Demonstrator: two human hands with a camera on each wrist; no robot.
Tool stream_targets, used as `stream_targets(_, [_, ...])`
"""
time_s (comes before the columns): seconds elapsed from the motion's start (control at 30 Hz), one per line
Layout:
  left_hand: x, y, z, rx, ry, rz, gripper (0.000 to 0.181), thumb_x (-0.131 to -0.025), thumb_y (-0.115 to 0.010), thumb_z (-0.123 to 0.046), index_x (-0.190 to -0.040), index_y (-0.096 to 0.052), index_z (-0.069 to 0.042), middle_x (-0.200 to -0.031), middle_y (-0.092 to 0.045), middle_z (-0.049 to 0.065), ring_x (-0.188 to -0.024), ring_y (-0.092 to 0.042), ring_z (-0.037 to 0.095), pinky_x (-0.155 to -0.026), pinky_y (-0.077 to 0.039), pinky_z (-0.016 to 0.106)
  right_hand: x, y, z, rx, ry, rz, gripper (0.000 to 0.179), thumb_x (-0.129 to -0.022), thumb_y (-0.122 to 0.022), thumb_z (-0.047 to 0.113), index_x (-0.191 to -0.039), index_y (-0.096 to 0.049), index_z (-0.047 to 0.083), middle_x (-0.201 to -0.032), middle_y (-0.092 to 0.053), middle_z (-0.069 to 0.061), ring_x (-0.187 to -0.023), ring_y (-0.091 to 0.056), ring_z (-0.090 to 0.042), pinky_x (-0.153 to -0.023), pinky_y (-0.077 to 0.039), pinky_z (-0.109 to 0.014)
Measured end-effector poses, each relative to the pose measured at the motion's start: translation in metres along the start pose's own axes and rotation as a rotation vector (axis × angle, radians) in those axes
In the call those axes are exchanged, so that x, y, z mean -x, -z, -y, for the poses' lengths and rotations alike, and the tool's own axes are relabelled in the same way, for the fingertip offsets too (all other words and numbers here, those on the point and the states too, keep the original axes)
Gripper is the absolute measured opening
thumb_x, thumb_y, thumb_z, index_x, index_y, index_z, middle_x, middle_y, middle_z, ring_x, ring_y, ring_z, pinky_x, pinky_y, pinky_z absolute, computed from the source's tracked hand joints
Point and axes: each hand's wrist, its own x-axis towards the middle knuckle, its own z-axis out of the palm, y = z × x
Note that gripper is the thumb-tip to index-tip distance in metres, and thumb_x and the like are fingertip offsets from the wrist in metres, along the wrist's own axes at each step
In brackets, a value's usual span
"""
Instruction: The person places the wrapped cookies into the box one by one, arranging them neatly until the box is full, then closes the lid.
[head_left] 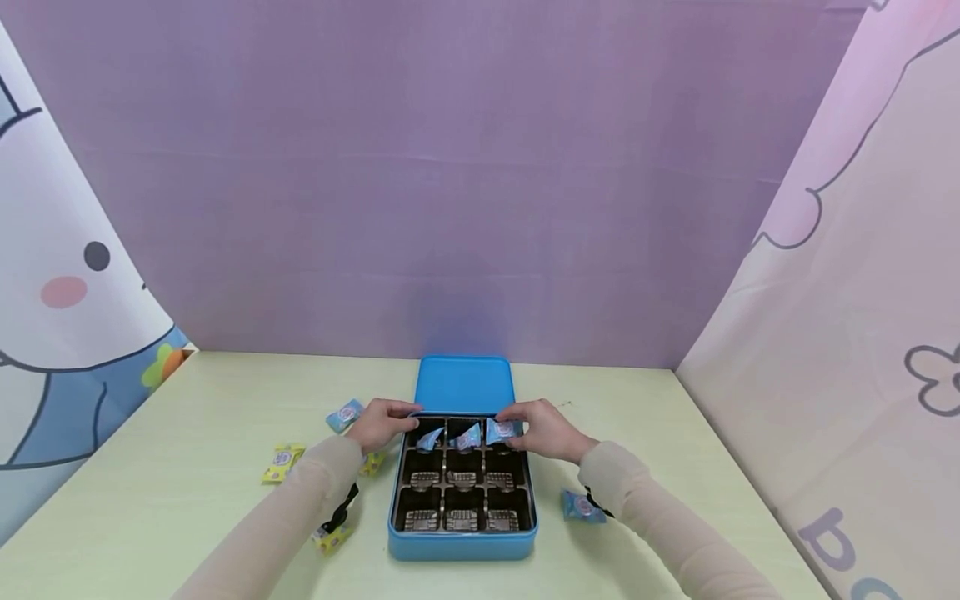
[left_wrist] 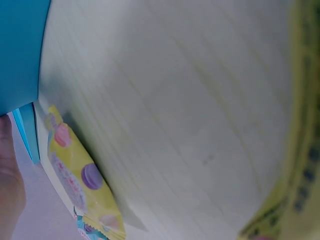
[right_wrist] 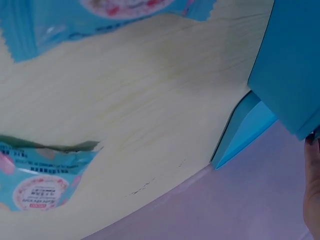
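A blue rectangular box [head_left: 462, 546] with its lid [head_left: 465, 383] folded back holds a dark tray of square compartments. My right hand [head_left: 551, 429] pinches a blue candy packet [head_left: 502, 431] between thumb and fingers at the back right compartment. Two other blue packets lie tilted in the back row, one in the middle compartment [head_left: 467, 437] and one in the left compartment [head_left: 430, 440]. My left hand [head_left: 379, 425] grips the box's back left corner. In the right wrist view, only part of the right hand [right_wrist: 312, 187] shows beside the box.
Yellow packets lie left of the box, one farther out [head_left: 282, 463], one near the left wrist [head_left: 372, 463] and one under the forearm [head_left: 332, 537]. A blue packet [head_left: 345, 415] lies behind them. Right of the box is another blue packet [head_left: 582, 507]. A purple backdrop [head_left: 465, 167] stands behind the table.
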Motion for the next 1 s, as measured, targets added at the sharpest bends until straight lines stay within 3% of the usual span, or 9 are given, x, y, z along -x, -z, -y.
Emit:
stream_targets(0.17, [-0.001,0.000,0.001,0.000,-0.008,-0.005,0.031,-0.088,-0.060,-0.015,-0.119,-0.063,-0.008,-0.130,-0.052,0.017,-0.124,-0.043,0.036,-0.097,-0.042,0.049,-0.002,-0.002,0.002,0.034,-0.001,0.013,0.036,-0.080,-0.069,0.011,-0.116,-0.063,0.010,-0.113,-0.065,-0.005,-0.103,-0.061,-0.018,-0.084,-0.052,-0.033])
stream_targets(0.43, [0.001,-0.001,-0.001,-0.006,-0.017,-0.008,0.031,-0.089,-0.059,-0.014,-0.119,-0.063,-0.007,-0.130,-0.052,0.018,-0.124,-0.043,0.037,-0.097,-0.042,0.049,-0.005,-0.006,0.003,0.046,-0.005,0.006,0.037,-0.079,-0.070,0.010,-0.115,-0.064,0.008,-0.112,-0.066,-0.007,-0.100,-0.062,-0.018,-0.082,-0.053,-0.032])
stream_targets(1.0, [0.005,-0.002,-0.006,-0.015,0.003,-0.019,0.032,-0.089,-0.059,-0.014,-0.120,-0.062,-0.006,-0.131,-0.052,0.018,-0.125,-0.043,0.036,-0.099,-0.041,0.049,-0.005,-0.012,0.003,0.020,0.003,0.009,0.037,-0.082,-0.068,0.012,-0.118,-0.062,0.006,-0.116,-0.063,-0.009,-0.107,-0.059,-0.025,-0.085,-0.051,-0.039])
